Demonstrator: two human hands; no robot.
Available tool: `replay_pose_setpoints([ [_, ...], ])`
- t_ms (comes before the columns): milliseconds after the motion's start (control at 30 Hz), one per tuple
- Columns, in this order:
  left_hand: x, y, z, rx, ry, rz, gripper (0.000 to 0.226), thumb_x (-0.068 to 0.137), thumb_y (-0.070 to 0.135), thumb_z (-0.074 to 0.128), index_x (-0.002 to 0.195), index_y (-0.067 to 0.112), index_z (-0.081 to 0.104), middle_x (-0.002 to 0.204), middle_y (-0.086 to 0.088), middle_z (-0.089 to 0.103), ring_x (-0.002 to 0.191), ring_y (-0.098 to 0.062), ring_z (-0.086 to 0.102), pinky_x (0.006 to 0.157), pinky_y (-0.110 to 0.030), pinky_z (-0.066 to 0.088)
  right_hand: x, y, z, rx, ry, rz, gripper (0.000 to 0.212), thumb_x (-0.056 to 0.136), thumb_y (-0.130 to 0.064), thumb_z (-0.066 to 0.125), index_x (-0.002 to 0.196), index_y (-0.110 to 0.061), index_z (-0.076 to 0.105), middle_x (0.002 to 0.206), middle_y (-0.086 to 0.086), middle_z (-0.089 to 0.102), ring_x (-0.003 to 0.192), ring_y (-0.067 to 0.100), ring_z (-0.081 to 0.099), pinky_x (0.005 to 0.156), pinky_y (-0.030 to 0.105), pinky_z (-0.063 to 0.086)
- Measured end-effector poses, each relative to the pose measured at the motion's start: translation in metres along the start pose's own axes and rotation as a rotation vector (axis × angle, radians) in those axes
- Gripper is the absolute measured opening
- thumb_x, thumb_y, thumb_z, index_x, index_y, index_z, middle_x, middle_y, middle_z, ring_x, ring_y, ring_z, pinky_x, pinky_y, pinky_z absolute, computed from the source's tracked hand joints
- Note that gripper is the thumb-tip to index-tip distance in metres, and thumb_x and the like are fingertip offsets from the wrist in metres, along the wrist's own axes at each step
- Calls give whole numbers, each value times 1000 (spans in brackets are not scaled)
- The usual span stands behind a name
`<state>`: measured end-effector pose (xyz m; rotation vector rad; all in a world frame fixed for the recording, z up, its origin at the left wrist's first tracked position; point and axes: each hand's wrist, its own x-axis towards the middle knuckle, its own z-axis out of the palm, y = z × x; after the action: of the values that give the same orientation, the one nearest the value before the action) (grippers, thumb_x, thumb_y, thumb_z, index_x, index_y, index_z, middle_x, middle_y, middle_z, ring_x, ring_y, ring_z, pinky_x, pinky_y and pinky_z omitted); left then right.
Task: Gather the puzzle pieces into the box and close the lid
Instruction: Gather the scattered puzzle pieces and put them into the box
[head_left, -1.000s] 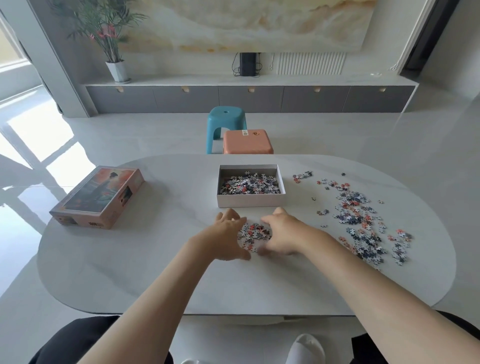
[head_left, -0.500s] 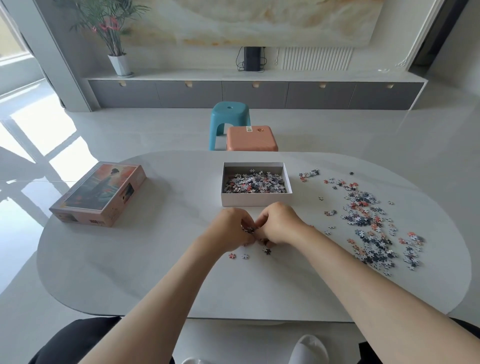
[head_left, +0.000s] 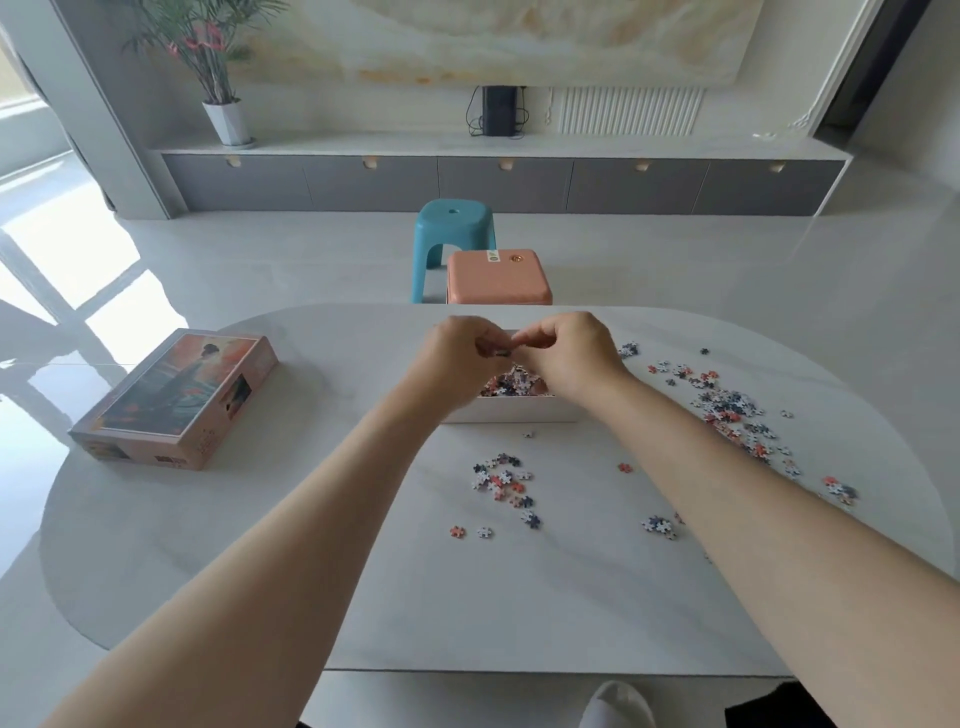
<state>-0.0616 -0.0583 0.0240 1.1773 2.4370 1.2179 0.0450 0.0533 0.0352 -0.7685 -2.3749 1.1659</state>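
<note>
Left hand: my left hand (head_left: 460, 358) hangs over the box (head_left: 511, 414), fingers curled and pinching a small dark clump (head_left: 497, 354) of puzzle pieces.
Right hand: my right hand (head_left: 566, 353) is over the box too, touching the left. Its fingers are bunched together, the tips on that same clump as far as I can make out.
Box: open, its white front wall facing me. My hands hide most of the inside.
Stored pieces (head_left: 511, 385): a layer already lies inside the box, seen below my wrists.
Near scatter (head_left: 501, 483): a loose group on the tabletop (head_left: 260, 545) just in front of the box, with two strays nearer to me.
Right scatter (head_left: 732, 410): the biggest spread, right of the box and trailing towards me, plus a small knot (head_left: 658, 525) beside my right forearm.
Lid (head_left: 176, 400): well to the left of the box, picture side up, not yet on.
Done: I judge roughly a third to a half is gathered, though my hands block a proper look at the fill.
Left to do: drop this clump, sweep in both scatters and the strays, then fetch the lid and seat it on the box.
Watch for: small pieces slipping out of a pinch and landing outside the box walls.
</note>
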Motion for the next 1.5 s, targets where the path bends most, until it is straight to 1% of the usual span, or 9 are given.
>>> replay_pose_setpoints([
  [133, 7, -9, 10, 284, -126, 49, 24, 81, 32, 72, 104, 24, 74, 101, 2, 71, 95, -19, 63, 76, -25, 45, 11, 9, 4, -364, -217, -42, 36, 97, -37, 54, 77, -12, 70, 67, 4, 64, 65, 21, 56, 56, 29, 39],
  [233, 5, -4, 13, 263, -63, 93, 22, 86, 26, 66, 107, 23, 72, 108, 0, 70, 101, -18, 61, 83, -25, 43, 13, 21, -3, -355, -156, -83, 36, 98, -34, 49, 80, -10, 68, 63, 7, 58, 66, 28, 56, 56, 30, 36],
  [367, 5, 21, 29, 251, -14, 229, 22, 91, 20, 57, 109, 20, 70, 108, -1, 66, 100, -18, 58, 85, -25, 42, 8, 40, -29, -367, -104, -108, 24, 98, -25, 51, 100, -20, 75, 100, 2, 71, 91, 24, 64, 80, 36, 52],
  [733, 57, 93, 154, 228, -281, 195, 46, 95, 9, 42, 141, 8, 41, 139, -13, 48, 128, -29, 45, 103, -33, 34, 24, 147, -112, -539, -88, 88, 38, 96, -29, 53, 133, -32, 54, 143, 0, 44, 133, 23, 42, 107, 39, 39],
  [867, 84, 81, 189, 429, -374, 52, 55, 99, 25, 39, 150, 15, 21, 159, -11, 13, 146, -31, 9, 118, -45, 15, 37, 176, -128, -604, -176, 146, 63, 96, -46, 52, 152, -33, 28, 164, 6, 4, 151, 26, 2, 120, 47, 17],
  [967, 95, 72, 206, 552, -473, -70, 63, 100, 39, 30, 153, 25, -2, 160, -4, -15, 146, -30, -13, 118, -50, 3, 46, 191, -135, -660, -248, 210, 73, 95, -58, 44, 156, -35, 10, 164, 7, -11, 150, 30, -11, 120, 49, 8],
  [1200, 84, 68, 222, 484, -502, 154, 58, 99, 38, 31, 151, 17, 15, 161, -2, 1, 147, -22, -6, 119, -43, -2, 31, 199, -128, -545, -286, 37, 53, 105, -27, 35, 155, -16, 21, 164, 2, 6, 151, 14, 4, 122, 35, 4],
  [1333, 61, 66, 215, 356, -463, 259, 52, 99, 33, 36, 149, 18, 28, 159, -4, 19, 147, -18, 8, 118, -30, 2, 7, 192, -130, -352, -187, 8, 42, 102, -18, 45, 144, -19, 47, 152, 1, 42, 141, 16, 36, 114, 21, 22],
  [1500, 36, 64, 203, 243, -319, 339, 38, 95, 34, 48, 130, 21, 55, 133, 3, 55, 126, -14, 44, 109, -34, 35, -9, 187, -151, -251, -59, 22, 30, 98, -15, 53, 123, -24, 68, 130, -8, 64, 123, 11, 56, 101, 17, 37],
])
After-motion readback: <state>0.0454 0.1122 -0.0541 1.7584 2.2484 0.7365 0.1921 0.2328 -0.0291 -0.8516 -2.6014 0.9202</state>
